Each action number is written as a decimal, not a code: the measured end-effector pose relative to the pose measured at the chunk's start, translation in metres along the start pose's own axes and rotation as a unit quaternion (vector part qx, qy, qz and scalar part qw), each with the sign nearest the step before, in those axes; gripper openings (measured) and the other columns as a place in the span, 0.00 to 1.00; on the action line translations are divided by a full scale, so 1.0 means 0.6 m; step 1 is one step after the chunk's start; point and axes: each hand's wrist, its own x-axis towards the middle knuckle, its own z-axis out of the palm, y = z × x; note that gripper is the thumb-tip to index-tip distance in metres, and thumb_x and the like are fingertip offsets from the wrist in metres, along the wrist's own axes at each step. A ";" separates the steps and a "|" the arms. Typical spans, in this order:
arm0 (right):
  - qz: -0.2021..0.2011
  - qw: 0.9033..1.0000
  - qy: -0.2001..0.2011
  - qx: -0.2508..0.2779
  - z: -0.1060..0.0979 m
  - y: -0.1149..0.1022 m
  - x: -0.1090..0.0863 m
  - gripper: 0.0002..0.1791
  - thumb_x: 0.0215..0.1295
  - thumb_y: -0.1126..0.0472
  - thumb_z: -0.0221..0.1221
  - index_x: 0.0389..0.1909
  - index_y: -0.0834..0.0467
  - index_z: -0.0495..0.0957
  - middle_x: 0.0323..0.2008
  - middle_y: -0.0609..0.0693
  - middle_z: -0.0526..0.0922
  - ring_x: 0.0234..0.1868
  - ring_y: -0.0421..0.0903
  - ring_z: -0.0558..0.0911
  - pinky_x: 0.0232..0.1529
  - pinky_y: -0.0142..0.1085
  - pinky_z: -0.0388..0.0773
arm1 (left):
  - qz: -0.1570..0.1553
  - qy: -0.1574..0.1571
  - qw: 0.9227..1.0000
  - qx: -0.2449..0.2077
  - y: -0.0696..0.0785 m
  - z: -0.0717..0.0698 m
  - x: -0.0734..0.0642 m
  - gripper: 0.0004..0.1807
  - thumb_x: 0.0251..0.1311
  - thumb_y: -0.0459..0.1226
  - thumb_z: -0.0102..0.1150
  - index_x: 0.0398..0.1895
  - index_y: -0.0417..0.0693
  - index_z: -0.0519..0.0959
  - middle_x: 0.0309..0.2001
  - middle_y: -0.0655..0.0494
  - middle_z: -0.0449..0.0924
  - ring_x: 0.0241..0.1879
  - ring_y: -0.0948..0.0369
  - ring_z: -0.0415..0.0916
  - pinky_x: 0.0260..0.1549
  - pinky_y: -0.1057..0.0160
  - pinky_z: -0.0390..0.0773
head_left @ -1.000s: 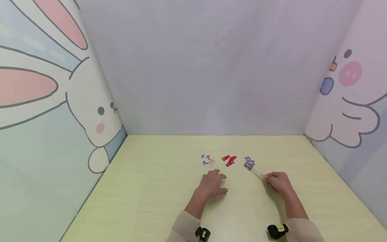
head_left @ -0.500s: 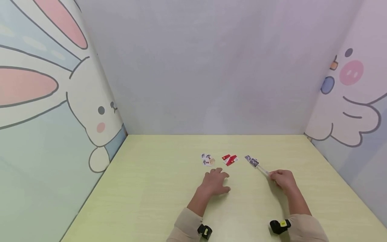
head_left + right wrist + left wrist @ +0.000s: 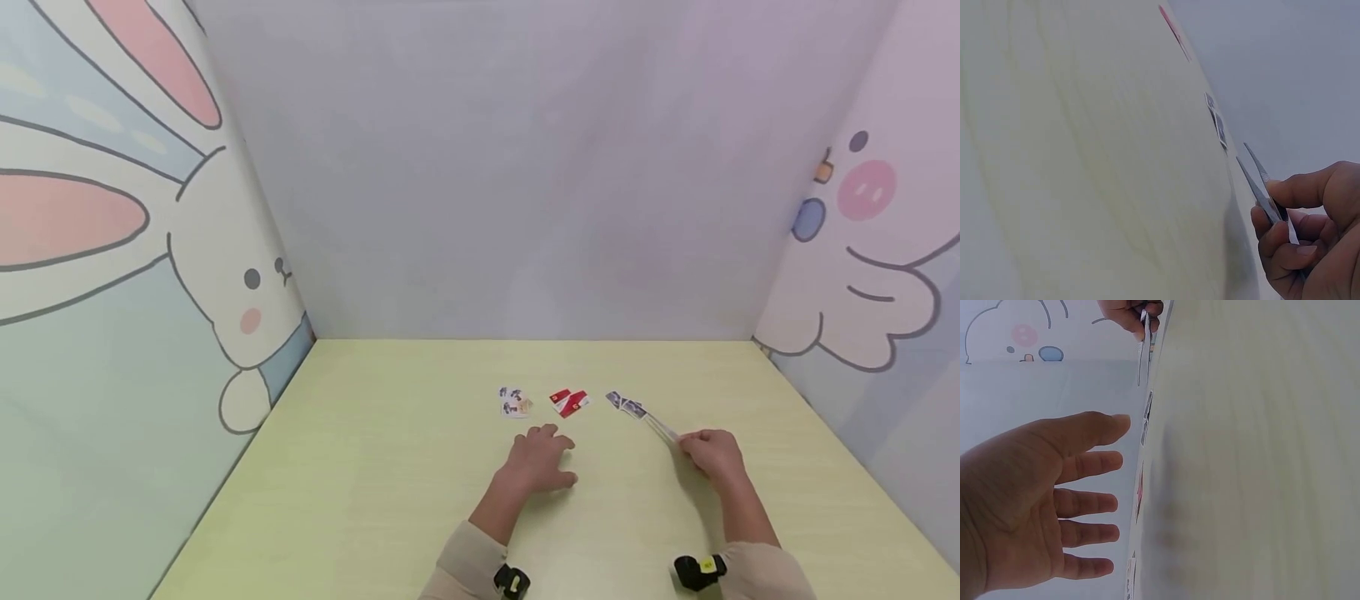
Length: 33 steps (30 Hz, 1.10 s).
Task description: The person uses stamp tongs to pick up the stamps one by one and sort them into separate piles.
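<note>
My right hand (image 3: 716, 457) pinches a pair of metal tweezers (image 3: 1262, 199) between thumb and fingers. The two tweezer tips stand apart in the right wrist view, with nothing between them, close to a group of small dark picture cards (image 3: 633, 409). These cards lie overlapping on the table, white-edged, at the right end of a row. Left of them are red-and-white cards (image 3: 573, 404), then pale printed cards (image 3: 514, 403). My left hand (image 3: 542, 461) hovers over the table in front of the pale and red cards, its fingers spread and holding nothing.
A pale yellow-green wooden table (image 3: 390, 450) runs back to a grey curtain (image 3: 525, 183). Side panels bear a cartoon rabbit (image 3: 217, 275) on the left and a cartoon pig (image 3: 862, 250) on the right.
The tweezers have shifted a dark card rightward across the others, and their tips have parted from it. My right hand has drifted right, and my left hand slightly right as well.
</note>
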 end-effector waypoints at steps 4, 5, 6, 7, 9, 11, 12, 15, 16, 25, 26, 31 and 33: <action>-0.005 1.000 0.006 -0.011 -0.006 0.003 -0.010 0.15 0.58 0.63 0.55 0.35 0.74 0.77 0.21 0.49 0.72 0.23 0.44 0.70 0.22 0.35 0.68 | -0.001 0.006 1.000 0.002 0.001 -0.003 -0.003 0.24 0.52 0.54 0.63 0.54 0.61 0.77 0.58 0.57 0.70 0.55 0.57 0.66 0.47 0.54 0.71; -0.004 1.000 0.006 -0.011 -0.006 0.003 -0.012 0.15 0.58 0.63 0.54 0.35 0.74 0.77 0.21 0.50 0.72 0.23 0.44 0.70 0.23 0.35 0.68 | -0.002 0.008 1.000 0.001 0.001 -0.005 -0.005 0.24 0.52 0.54 0.63 0.54 0.62 0.77 0.58 0.57 0.70 0.55 0.57 0.66 0.47 0.54 0.71; -0.004 1.000 0.006 -0.013 -0.007 0.004 -0.015 0.15 0.59 0.63 0.54 0.35 0.74 0.77 0.22 0.50 0.72 0.24 0.44 0.70 0.23 0.34 0.69 | -0.003 0.009 1.000 -0.002 0.001 -0.007 -0.007 0.24 0.52 0.54 0.63 0.53 0.61 0.77 0.58 0.57 0.69 0.55 0.56 0.66 0.47 0.54 0.71; -0.003 1.000 0.005 -0.011 -0.007 0.004 -0.017 0.15 0.59 0.63 0.54 0.35 0.74 0.76 0.22 0.50 0.72 0.24 0.44 0.70 0.23 0.35 0.68 | -0.005 0.009 1.000 -0.003 0.002 -0.008 -0.009 0.24 0.53 0.54 0.62 0.54 0.62 0.77 0.58 0.57 0.69 0.55 0.56 0.66 0.47 0.54 0.71; -0.003 1.000 0.003 -0.007 -0.007 0.004 -0.023 0.15 0.59 0.62 0.54 0.36 0.74 0.76 0.21 0.50 0.71 0.23 0.44 0.69 0.23 0.35 0.68 | -0.008 0.010 1.000 -0.009 0.002 -0.014 -0.014 0.24 0.53 0.53 0.62 0.54 0.61 0.77 0.59 0.56 0.69 0.56 0.56 0.66 0.48 0.53 0.71; -0.007 1.000 0.004 -0.003 -0.006 0.004 -0.028 0.16 0.60 0.62 0.55 0.38 0.74 0.76 0.21 0.49 0.71 0.23 0.44 0.69 0.22 0.35 0.68 | -0.013 0.010 1.000 -0.012 0.001 -0.018 -0.019 0.24 0.53 0.53 0.62 0.54 0.61 0.77 0.59 0.55 0.69 0.56 0.55 0.66 0.48 0.52 0.71; -0.011 1.000 0.006 -0.004 -0.005 0.004 -0.032 0.17 0.60 0.62 0.55 0.39 0.75 0.75 0.21 0.49 0.71 0.23 0.44 0.69 0.22 0.34 0.68 | -0.015 0.010 1.000 -0.013 0.001 -0.020 -0.021 0.24 0.53 0.53 0.62 0.54 0.60 0.77 0.59 0.55 0.69 0.57 0.55 0.65 0.48 0.52 0.71; -0.022 1.000 0.016 -0.003 -0.002 0.004 -0.042 0.19 0.60 0.62 0.55 0.41 0.76 0.74 0.22 0.49 0.72 0.23 0.43 0.70 0.22 0.34 0.69 | -0.020 0.010 1.000 -0.011 -0.003 -0.024 -0.030 0.24 0.53 0.53 0.62 0.54 0.60 0.77 0.60 0.54 0.69 0.57 0.55 0.65 0.48 0.52 0.71; -0.021 1.000 0.023 -0.001 -0.001 0.004 -0.044 0.18 0.59 0.62 0.56 0.41 0.76 0.75 0.22 0.49 0.73 0.23 0.43 0.71 0.22 0.34 0.70 | -0.022 0.011 1.000 -0.011 -0.004 -0.024 -0.033 0.24 0.53 0.53 0.61 0.54 0.60 0.77 0.59 0.54 0.69 0.57 0.54 0.66 0.48 0.53 0.71; -0.004 0.999 0.048 0.005 0.013 0.015 -0.072 0.18 0.59 0.63 0.57 0.42 0.75 0.74 0.25 0.50 0.76 0.25 0.44 0.72 0.23 0.34 0.70 | -0.035 0.029 0.999 -0.016 -0.017 -0.026 -0.065 0.23 0.53 0.51 0.62 0.52 0.56 0.78 0.57 0.51 0.70 0.55 0.52 0.67 0.44 0.51 0.73; 0.000 0.999 0.054 0.008 0.014 0.016 -0.075 0.18 0.59 0.63 0.57 0.42 0.75 0.74 0.25 0.50 0.76 0.25 0.44 0.72 0.22 0.34 0.70 | -0.037 0.031 0.999 -0.017 -0.019 -0.026 -0.068 0.23 0.53 0.51 0.62 0.52 0.56 0.78 0.57 0.51 0.70 0.55 0.51 0.67 0.44 0.51 0.73; 0.013 0.996 0.082 0.015 0.022 0.016 -0.084 0.18 0.59 0.63 0.57 0.42 0.75 0.75 0.27 0.53 0.76 0.27 0.45 0.71 0.23 0.34 0.70 | -0.048 0.056 0.997 -0.020 -0.029 -0.032 -0.082 0.23 0.52 0.51 0.63 0.52 0.54 0.78 0.57 0.49 0.71 0.55 0.51 0.68 0.43 0.50 0.73; 0.018 0.996 0.085 0.017 0.025 0.016 -0.088 0.17 0.59 0.64 0.57 0.42 0.75 0.74 0.28 0.54 0.76 0.28 0.46 0.71 0.23 0.33 0.69 | -0.053 0.066 0.996 -0.023 -0.034 -0.034 -0.089 0.23 0.52 0.50 0.63 0.51 0.54 0.78 0.57 0.49 0.71 0.55 0.50 0.68 0.43 0.49 0.73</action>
